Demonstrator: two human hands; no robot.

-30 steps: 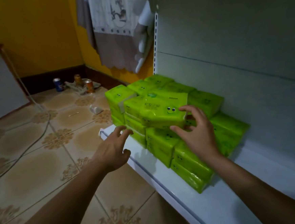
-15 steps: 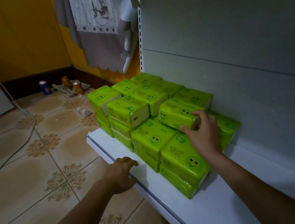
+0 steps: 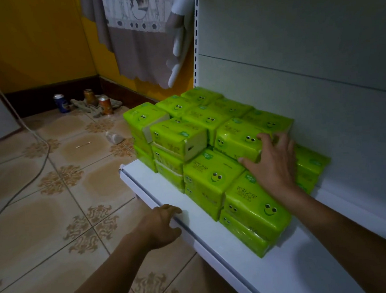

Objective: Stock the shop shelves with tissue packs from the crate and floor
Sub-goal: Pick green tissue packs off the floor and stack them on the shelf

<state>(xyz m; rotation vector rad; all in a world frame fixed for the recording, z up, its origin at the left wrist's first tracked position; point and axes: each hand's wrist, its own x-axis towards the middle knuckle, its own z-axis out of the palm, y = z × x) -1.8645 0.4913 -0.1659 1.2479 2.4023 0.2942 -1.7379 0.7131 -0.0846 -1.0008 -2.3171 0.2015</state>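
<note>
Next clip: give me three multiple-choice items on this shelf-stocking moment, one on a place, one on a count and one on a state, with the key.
1. Where does the left hand rest?
A. on the front edge of the shelf
B. on a tissue pack
C. on the floor

2. How many drink cans are in view?
A. one
B. three
C. six

3. What is the right hand doing?
A. hanging idle over the floor
B. lying on a top-tier pack
C. holding a can

Key:
1 A, its fingers curl over the white lip.
2 B, one is blue and two are orange.
3 B, its fingers spread across that pack.
</note>
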